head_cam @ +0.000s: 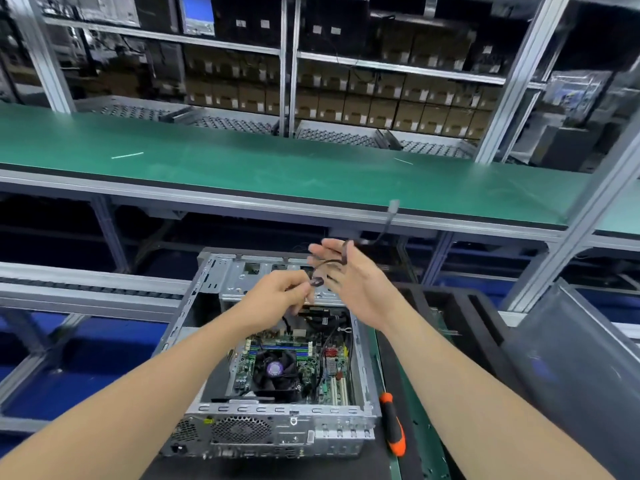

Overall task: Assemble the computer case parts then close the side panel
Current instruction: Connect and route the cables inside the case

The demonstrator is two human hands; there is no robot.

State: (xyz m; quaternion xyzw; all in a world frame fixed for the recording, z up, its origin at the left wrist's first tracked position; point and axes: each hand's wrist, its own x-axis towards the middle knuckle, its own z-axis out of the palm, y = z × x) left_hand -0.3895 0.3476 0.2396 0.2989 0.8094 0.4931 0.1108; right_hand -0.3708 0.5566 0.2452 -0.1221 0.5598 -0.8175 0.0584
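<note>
The cable (345,252) is off the board and up in the air. The left grip (277,296) pinches its dark plug end between thumb and fingertips. The right grip (353,282), fingers spread and fairly straight, has the lead draped across them. The free end trails up and away past the right grip and is blurred.

Directly below both grips sits the computer case (277,410), open at the top. Inside it are the motherboard (304,367) with its cooler fan (275,370), other dark leads already routed, and a bare metal drive bay at the far end. So the board looks fitted, while this cable is not yet plugged in.

The grey sheet (571,358) leaning well to the right of the right grip is probably the side panel, so closing remains. An orange-handled screwdriver (393,424) lies on the surface (415,420) just beside the case.

Below the right forearm, a black foam tray (460,299) has compartments; what they hold I cannot tell. Beyond the grips, brown boxes (346,98) fill the shelves.
</note>
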